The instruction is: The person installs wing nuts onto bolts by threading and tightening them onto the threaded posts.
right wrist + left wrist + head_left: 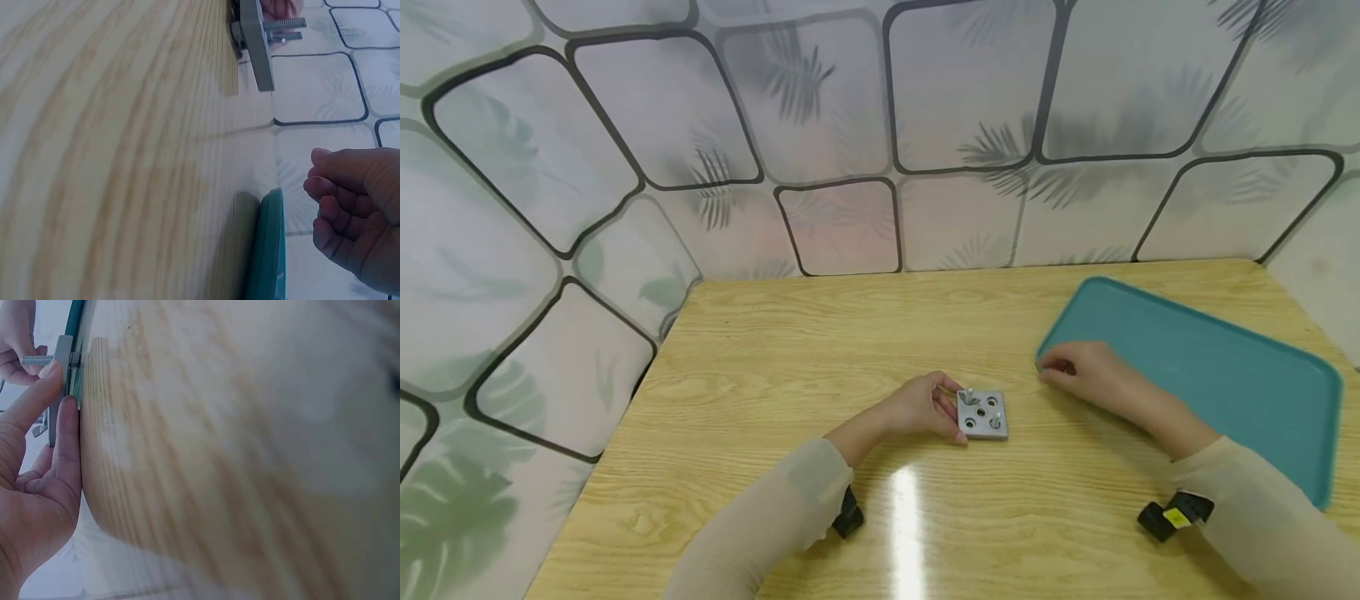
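My left hand [922, 407] grips the left side of a square grey metal plate [981, 427] with several round holes. A wing nut [968, 397] sits on a bolt at the plate's upper left corner. Near the lower right corner, a second threaded bolt [37, 360] stands up, its head under the plate. In the left wrist view, a finger lies beneath the plate, which is held just above the table. My right hand [1090, 375] hovers by the left rim of the teal tray, fingers curled and thumb against the index finger [322, 185]. Nothing shows between them.
The teal tray [1195, 367] lies at an angle on the right of the wooden table [805, 350]. A patterned wall [842, 225] rises behind the table and along its left side. Black wrist cameras [1172, 515] hang below both sleeves.
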Demonstrator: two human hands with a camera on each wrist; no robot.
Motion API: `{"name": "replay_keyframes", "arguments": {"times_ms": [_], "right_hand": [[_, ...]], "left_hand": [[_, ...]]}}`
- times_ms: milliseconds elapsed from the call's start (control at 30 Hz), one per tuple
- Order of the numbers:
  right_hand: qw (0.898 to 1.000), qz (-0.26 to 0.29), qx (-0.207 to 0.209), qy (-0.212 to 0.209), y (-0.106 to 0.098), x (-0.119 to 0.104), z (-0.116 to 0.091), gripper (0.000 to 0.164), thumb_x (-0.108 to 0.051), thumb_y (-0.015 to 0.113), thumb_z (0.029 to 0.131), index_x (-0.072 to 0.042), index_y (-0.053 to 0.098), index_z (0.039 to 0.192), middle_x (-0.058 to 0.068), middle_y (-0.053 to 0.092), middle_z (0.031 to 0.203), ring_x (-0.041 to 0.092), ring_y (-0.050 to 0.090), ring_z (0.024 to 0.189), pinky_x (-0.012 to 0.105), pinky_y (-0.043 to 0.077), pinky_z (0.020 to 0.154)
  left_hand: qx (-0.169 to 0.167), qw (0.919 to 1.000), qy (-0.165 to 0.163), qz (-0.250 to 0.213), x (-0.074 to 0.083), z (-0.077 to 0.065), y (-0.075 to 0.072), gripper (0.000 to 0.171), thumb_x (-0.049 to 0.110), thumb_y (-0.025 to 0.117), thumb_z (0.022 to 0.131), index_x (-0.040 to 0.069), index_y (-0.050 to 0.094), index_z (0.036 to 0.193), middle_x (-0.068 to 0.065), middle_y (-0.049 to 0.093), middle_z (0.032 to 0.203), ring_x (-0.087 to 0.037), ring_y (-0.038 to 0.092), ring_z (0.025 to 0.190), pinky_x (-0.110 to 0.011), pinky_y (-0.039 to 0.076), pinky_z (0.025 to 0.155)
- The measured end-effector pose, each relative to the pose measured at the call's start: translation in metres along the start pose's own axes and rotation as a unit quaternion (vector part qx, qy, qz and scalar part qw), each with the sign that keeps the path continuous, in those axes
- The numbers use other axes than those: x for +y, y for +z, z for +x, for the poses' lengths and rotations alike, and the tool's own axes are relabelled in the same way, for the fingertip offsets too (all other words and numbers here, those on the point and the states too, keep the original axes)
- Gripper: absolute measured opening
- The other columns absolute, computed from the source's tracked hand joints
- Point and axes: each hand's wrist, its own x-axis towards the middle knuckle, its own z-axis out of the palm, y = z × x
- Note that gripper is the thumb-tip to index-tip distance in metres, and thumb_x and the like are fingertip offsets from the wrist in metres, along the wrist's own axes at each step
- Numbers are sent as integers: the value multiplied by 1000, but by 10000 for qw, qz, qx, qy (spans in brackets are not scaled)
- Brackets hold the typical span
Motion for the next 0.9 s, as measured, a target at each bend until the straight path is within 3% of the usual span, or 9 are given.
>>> {"name": "replay_keyframes", "arguments": {"times_ms": [367, 600, 900], "right_hand": [[9970, 455, 46, 619, -9, 22, -19, 23, -15, 64, 90, 2, 67, 105, 10, 69, 91, 23, 64, 79, 32, 52, 64], [9920, 752, 224, 990, -13, 39, -30, 26, -22, 64, 92, 0, 65, 106, 7, 68, 88, 6, 58, 72, 25, 49, 60], [9853, 1010, 336, 1339, -18, 56, -42, 29, -21, 62, 93, 3, 63, 109, 14, 67, 92, -7, 53, 72, 24, 48, 60]], "left_hand": [[20, 10000, -60, -39, 3, 0, 0, 67, -1, 85, 64, 2, 51, 122, -6, 65, 86, -14, 62, 75, -24, 51, 69], [20, 9999, -108, 2, 3, -1, -1, 67, 1, 85, 65, 5, 51, 122, -5, 65, 87, -14, 62, 76, -24, 51, 69], [11, 10000, -90, -19, 1, -1, 1, 67, 0, 85, 64, 4, 51, 122, -5, 65, 86, -14, 62, 77, -24, 51, 70]]}}
